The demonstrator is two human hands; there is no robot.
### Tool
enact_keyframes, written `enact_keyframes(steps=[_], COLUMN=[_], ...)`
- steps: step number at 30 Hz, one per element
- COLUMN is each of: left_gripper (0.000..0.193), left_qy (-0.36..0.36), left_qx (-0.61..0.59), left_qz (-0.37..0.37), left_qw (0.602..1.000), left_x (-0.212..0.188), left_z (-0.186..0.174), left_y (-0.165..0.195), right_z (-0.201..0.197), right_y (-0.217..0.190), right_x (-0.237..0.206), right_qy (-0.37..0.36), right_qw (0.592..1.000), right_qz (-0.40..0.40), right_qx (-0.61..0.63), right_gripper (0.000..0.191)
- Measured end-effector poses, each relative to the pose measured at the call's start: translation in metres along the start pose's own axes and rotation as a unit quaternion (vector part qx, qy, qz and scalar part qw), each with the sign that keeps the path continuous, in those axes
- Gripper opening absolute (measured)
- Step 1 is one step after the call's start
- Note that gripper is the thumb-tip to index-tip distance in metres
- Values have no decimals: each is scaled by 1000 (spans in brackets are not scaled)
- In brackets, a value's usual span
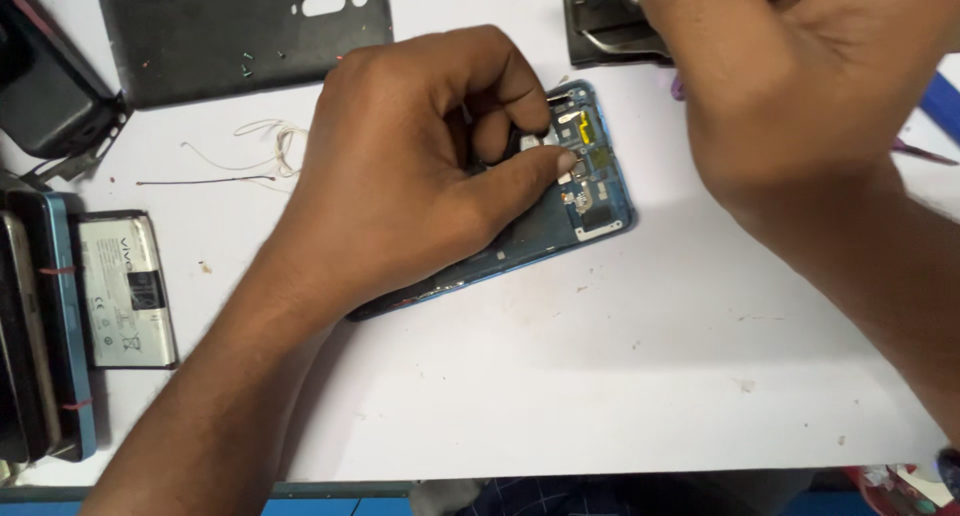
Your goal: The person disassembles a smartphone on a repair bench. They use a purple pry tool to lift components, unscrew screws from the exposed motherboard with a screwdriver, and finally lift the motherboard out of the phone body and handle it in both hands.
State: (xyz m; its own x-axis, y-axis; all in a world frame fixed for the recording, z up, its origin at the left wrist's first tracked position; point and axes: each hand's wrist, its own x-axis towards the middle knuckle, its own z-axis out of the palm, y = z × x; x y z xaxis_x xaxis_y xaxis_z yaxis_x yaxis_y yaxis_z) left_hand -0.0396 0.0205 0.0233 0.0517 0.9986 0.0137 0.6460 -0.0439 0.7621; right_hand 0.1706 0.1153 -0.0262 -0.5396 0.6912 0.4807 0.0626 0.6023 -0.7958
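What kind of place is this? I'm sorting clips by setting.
Most likely a phone repair bench. An opened blue phone lies on the white table under the left hand, with a removed back cover and a loose battery nearby.

Glossy blue-framed opened phone (590, 191) lies on matt white table (620, 376).

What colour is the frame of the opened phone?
Blue, seen best in the head view on the opened phone.
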Motion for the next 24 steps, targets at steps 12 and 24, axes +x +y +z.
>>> enact_keyframes(steps=[12,24], left_gripper=[21,14], left_qy=[88,152], left_qx=[60,-219], left_qz=[96,55], left_qw=[990,962], left_x=[-8,-25], left_z=[7,-7], left_y=[-7,-21], right_z=[8,10], right_y=[-27,-51], right_x=[10,21], right_qy=[1,-85], right_qw=[994,993], right_qz=[106,12], right_qx=[4,75], right_gripper=[39,18])
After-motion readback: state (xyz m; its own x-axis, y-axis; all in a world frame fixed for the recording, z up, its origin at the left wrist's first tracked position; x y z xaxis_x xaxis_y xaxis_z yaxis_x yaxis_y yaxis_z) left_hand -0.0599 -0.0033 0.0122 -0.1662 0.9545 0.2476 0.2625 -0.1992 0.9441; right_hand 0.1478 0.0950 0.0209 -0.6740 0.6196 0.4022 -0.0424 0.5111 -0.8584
